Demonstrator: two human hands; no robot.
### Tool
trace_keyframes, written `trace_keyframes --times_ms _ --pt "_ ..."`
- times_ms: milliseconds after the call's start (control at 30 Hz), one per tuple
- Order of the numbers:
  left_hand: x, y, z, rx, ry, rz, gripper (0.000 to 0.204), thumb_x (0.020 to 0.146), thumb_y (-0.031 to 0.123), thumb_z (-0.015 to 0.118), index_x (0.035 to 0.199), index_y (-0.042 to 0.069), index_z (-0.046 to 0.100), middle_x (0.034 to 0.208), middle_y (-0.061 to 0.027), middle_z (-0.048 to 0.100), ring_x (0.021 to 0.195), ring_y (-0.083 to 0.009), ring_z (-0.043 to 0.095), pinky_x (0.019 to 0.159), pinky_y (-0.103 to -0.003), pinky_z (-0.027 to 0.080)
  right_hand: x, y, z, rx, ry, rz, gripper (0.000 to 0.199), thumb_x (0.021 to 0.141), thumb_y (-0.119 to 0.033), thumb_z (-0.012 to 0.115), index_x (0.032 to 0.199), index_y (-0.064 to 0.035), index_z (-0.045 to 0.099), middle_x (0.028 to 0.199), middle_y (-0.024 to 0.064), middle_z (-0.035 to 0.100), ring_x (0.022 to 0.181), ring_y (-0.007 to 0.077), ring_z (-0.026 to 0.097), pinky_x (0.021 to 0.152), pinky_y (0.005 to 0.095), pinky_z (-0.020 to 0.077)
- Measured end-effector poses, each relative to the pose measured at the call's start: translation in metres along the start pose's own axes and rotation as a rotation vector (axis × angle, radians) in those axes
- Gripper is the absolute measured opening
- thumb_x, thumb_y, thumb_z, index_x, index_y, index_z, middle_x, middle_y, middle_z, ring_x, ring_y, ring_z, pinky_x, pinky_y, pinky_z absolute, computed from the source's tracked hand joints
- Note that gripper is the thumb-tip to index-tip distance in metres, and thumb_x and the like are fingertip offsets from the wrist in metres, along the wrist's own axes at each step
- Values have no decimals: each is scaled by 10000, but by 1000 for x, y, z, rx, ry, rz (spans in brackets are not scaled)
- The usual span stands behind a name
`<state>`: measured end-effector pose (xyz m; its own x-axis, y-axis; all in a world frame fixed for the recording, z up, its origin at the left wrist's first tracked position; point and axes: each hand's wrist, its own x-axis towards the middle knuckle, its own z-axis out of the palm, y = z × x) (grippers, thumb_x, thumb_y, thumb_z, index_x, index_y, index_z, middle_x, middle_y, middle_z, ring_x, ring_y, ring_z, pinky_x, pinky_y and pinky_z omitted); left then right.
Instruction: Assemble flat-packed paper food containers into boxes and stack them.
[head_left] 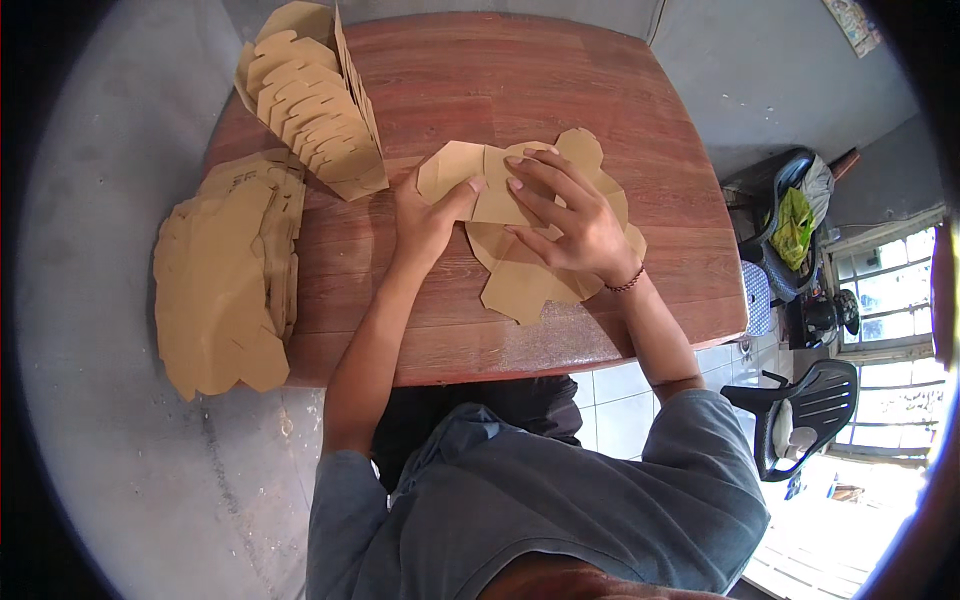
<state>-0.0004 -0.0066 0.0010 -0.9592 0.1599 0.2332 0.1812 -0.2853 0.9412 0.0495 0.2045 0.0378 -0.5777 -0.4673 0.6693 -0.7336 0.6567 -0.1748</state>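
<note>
A flat, die-cut brown cardboard box blank (498, 204) with rounded flaps lies on the table in front of me. My left hand (424, 222) grips the flap at its left end, thumb on top and the other fingers hidden beneath. Across the upper middle of the blank rests my right hand (578, 218), its fingers spread over the panel near a crease. A dark beaded bracelet circles the right wrist. More of the blank shows beyond and below the right hand, with one flap pointing toward me.
On the left edge of the wooden table (460, 75) lies a pile of flat cardboard blanks (215, 290), partly overhanging. Behind it stands a row of folded cardboard pieces (310, 105). A dark plastic chair (815, 405) is on the right, near a window.
</note>
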Motion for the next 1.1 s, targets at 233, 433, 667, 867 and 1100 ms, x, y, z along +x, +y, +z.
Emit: trace_keyframes --times_ms 233,433,667,867,1100 --pt "13 0 -33 -367 -339 -267 612 1063 506 476 1349 -28 569 1307 -138 642 1199 -205 623 1011 -379 509 0 0 -12 133 -68 -32 501 672 -99 850 1148 14 742 1357 111 653 1312 376 569 1127 494 477" --pt "8 -12 -40 -548 -556 -300 812 1057 648 330 1457 -45 467 1401 -167 589 1280 -253 590 1068 -409 492 1 -1 -10 131 -137 -10 536 649 -79 852 1170 -9 749 1347 110 674 1322 389 565 1154 530 437" --pt "8 -23 -40 -629 -715 -210 892 1036 693 289 1520 -52 369 1498 -179 505 1382 -263 504 1118 -433 454 0 1 -7 79 -146 -23 534 637 -66 852 1160 -15 754 1341 74 683 1303 376 578 1139 508 462" --pt "8 -12 -34 -612 -659 -247 911 1027 709 280 1516 -52 385 1460 -172 541 1362 -262 527 1106 -436 469 -1 6 -2 109 -95 -13 519 660 -78 839 1166 -7 748 1350 69 676 1290 363 586 1127 485 480" --pt "14 20 -47 26 -282 207 957 935 735 544 1531 8 363 1528 -182 473 1415 -272 475 1138 -461 427 -6 24 -21 523 219 383 550 765 -97 858 1277 20 696 1376 173 654 1357 303 549 1162 452 412"
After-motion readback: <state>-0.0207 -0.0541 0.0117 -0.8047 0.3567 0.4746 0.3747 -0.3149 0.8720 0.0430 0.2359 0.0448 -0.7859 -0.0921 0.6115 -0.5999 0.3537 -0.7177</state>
